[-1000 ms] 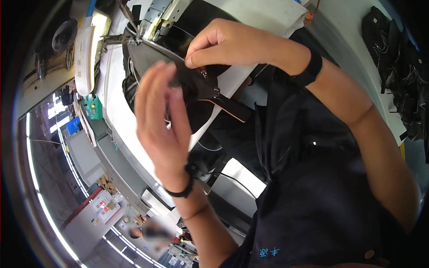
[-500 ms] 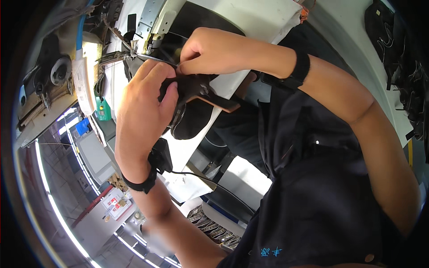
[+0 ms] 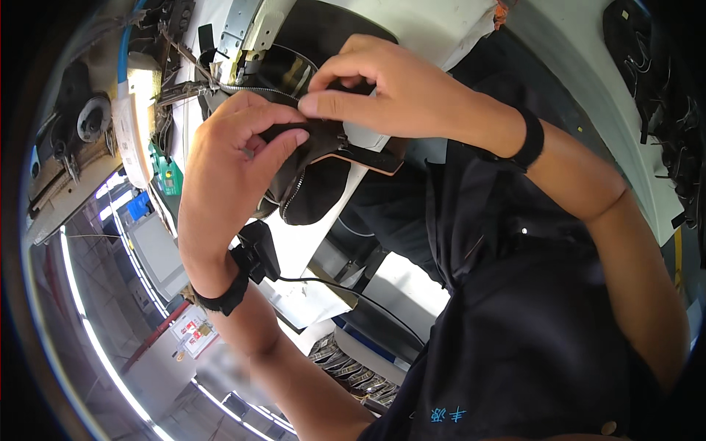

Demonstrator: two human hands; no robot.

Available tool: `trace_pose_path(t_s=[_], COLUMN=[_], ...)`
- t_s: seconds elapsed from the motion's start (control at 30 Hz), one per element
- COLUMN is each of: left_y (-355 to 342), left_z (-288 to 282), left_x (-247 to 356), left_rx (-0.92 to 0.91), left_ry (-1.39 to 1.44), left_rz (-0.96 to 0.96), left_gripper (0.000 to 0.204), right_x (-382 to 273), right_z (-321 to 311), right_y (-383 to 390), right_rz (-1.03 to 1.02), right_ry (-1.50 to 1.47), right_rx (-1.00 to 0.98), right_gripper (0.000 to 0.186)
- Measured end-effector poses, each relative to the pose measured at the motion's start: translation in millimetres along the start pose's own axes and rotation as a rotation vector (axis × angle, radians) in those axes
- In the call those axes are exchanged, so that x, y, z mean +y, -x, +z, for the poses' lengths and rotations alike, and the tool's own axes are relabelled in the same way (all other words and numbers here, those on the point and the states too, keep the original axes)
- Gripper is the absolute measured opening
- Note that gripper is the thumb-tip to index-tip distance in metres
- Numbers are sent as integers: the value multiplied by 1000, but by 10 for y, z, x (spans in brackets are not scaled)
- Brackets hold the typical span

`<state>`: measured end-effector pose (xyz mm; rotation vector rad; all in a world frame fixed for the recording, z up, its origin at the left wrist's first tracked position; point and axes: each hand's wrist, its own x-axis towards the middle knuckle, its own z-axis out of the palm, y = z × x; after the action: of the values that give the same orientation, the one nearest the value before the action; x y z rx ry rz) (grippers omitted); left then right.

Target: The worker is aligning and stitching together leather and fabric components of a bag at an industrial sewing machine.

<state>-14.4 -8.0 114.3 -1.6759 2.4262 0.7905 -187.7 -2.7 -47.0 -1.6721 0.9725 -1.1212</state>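
Observation:
My left hand (image 3: 224,173) is closed on a black fabric piece (image 3: 315,187) that has silver-toothed zippers, its fingertips at the piece's upper part. My right hand (image 3: 390,92) pinches the same piece beside the left fingertips, at the zipper (image 3: 261,90) running toward the metal machine arm. A dark strap with a tan edge (image 3: 379,158) sticks out to the right below my right hand. What lies under the fingertips is mostly hidden.
The white table (image 3: 441,22) carries metal machine fittings (image 3: 254,37). At left are a lit machine head (image 3: 95,117) and a green box (image 3: 168,173). Black pieces (image 3: 662,147) hang at the right. A cable (image 3: 353,298) crosses low over a white panel.
My left hand came down leftward from loosely spread fingers onto the fabric and closed on it. My right hand dipped, then rose slightly, still pinching near the zipper.

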Motion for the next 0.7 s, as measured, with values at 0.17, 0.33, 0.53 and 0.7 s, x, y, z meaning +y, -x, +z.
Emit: trace_pose_path(t_s=[0.17, 0.33, 0.53, 0.7], left_y=[-58, -116, -134, -123], left_z=[-1, -35, -86, -17], left_x=[36, 16, 56, 149], left_rx=[-69, -112, -215, -32], left_ry=[39, -18, -72, -244], left_rz=[15, 11, 38, 65], left_gripper=[14, 13, 15, 14], right_x=[-123, -82, -27, -3], right_z=[-74, 55, -13, -10], right_y=[60, 73, 41, 25], right_rz=[176, 58, -8, -52], right_ry=[-300, -345, -321, -273], right_rx=[-394, -355, -374, -357], right_gripper=[53, 47, 43, 42])
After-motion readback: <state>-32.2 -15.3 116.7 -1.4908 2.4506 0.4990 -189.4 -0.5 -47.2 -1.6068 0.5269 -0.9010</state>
